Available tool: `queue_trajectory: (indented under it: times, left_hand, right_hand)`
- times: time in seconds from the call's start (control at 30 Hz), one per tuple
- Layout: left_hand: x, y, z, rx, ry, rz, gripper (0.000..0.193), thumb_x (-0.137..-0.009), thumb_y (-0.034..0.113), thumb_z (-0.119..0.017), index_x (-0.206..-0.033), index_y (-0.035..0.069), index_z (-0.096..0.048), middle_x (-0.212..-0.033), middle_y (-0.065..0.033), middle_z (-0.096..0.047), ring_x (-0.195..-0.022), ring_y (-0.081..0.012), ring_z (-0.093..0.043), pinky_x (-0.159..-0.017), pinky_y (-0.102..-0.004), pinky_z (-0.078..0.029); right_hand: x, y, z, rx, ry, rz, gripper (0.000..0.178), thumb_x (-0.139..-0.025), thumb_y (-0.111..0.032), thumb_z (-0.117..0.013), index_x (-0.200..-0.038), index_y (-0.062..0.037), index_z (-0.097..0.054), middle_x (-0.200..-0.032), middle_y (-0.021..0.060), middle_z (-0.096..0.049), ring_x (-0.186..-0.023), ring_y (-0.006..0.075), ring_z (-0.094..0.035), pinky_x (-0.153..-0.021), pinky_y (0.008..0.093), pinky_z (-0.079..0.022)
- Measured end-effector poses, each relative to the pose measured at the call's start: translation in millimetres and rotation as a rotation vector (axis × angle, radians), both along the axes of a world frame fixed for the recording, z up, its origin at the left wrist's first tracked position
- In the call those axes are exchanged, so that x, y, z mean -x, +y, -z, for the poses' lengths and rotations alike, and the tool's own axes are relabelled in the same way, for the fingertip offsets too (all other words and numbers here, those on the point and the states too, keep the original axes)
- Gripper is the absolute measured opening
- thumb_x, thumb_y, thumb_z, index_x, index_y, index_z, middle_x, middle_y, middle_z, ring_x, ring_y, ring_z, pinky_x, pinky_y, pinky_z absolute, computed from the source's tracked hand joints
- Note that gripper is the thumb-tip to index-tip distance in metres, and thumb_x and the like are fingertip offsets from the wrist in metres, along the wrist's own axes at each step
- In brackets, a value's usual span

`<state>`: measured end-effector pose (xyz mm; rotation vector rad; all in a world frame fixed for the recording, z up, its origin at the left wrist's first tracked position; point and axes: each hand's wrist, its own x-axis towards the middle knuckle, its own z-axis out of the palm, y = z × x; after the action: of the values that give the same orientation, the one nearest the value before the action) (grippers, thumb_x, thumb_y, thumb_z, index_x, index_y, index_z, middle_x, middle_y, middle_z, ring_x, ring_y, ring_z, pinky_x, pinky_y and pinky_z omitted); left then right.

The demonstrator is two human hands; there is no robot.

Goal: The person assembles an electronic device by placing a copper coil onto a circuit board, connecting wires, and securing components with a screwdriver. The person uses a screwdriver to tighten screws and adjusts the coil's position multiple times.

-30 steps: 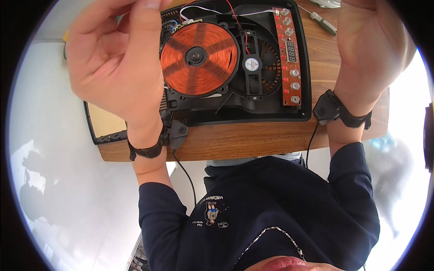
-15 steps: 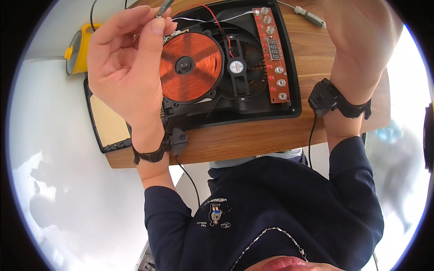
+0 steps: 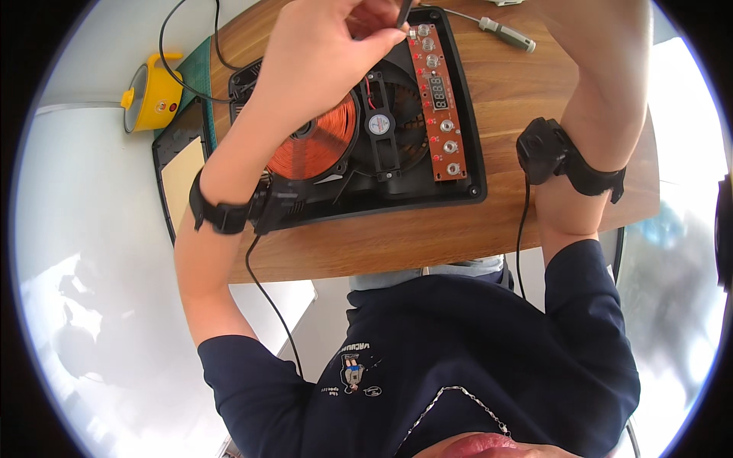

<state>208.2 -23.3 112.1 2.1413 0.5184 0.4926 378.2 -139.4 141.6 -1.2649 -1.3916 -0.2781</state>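
Observation:
An opened induction cooker (image 3: 359, 191) lies on the wooden table (image 3: 412, 237); its black housing shows a copper coil (image 3: 317, 145), a black fan (image 3: 382, 126) and a red circuit board (image 3: 439, 91) with buttons and a small display. My left hand (image 3: 321, 61) hovers over the coil and the board's far end, thumb and fingers pinched on a thin dark rod-like thing (image 3: 402, 11) at the top edge. Only my right forearm (image 3: 603, 99) with a black wrist strap shows above the table's right side; the hand itself is cut off by the top edge.
A screwdriver (image 3: 504, 34) lies on the table beyond the cooker. At the left are a small yellow pot (image 3: 153, 95), a green mat (image 3: 197, 72), a black cable (image 3: 183, 46) and a black panel with a beige face (image 3: 179, 179). The table's near edge is by my chest.
My left hand has moved right, from beside the coil to above the circuit board's far end, still pinching the thin thing. My right hand has risen out of view. The view has tilted.

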Motion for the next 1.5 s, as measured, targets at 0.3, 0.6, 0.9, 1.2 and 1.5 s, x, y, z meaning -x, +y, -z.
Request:
queue_trajectory:
  times: [0.3, 0.6, 0.9, 1.2, 1.5]
  left_hand:
    - [-62, 45, 48, 0.01, 0.027, 0.143, 0.019, -0.087, -0.002, -0.073, -0.105, -0.001, -0.067, -0.084, -0.005, -0.069, -0.08, -0.0107, -0.063, -0.075, -0.029, -0.052]
    - [-72, 63, 76, -0.02, 0.035, 0.202, 0.014, -0.088, -0.003, -0.07, -0.101, -0.004, -0.066, -0.088, -0.0084, -0.071, -0.084, -0.015, -0.068, -0.079, -0.0313, -0.054]
    - [-68, 66, 82, 0.066, 0.025, 0.253, 0.02, -0.09, -0.007, -0.066, -0.109, -0.006, -0.061, -0.095, -0.0078, -0.069, -0.091, -0.0159, -0.066, -0.086, -0.0315, -0.053]
    - [-68, 71, 87, 0.036, -0.005, 0.296, 0.023, -0.088, -0.008, -0.066, -0.11, -0.005, -0.06, -0.094, -0.0076, -0.069, -0.091, -0.0173, -0.067, -0.086, -0.0319, -0.053]
    - [-63, 68, 81, -0.014, 0.055, 0.249, 0.012, -0.091, -0.005, -0.064, -0.104, -0.005, -0.063, -0.094, -0.0076, -0.069, -0.092, -0.0172, -0.066, -0.087, -0.0323, -0.052]
  right_hand:
    - [-33, 23, -2, 0.319, 0.026, -0.111, 0.047, -0.094, -0.012, -0.073, -0.137, -0.0144, -0.054, -0.082, 0.0088, -0.065, -0.073, 0.0176, -0.065, -0.069, 0.0355, -0.054]
    - [-45, 44, 26, 0.365, -0.029, -0.117, 0.042, -0.093, -0.008, -0.07, -0.132, -0.0091, -0.054, -0.088, 0.0177, -0.068, -0.084, 0.0297, -0.069, -0.077, 0.0411, -0.052]
    - [-41, 47, 24, 0.412, 0.07, -0.192, 0.041, -0.092, -0.007, -0.07, -0.131, -0.008, -0.056, -0.096, 0.021, -0.071, -0.088, 0.034, -0.071, -0.081, 0.043, -0.053]
    - [-39, 48, 23, 0.465, 0.021, -0.155, 0.042, -0.093, -0.008, -0.07, -0.133, -0.009, -0.058, -0.1, 0.0204, -0.072, -0.088, 0.0317, -0.071, -0.082, 0.0409, -0.055]
    - [-44, 44, 22, 0.365, -0.029, -0.198, 0.029, -0.093, -0.014, -0.071, -0.121, -0.0042, -0.068, -0.104, 0.0167, -0.072, -0.093, 0.0277, -0.071, -0.084, 0.0384, -0.057]
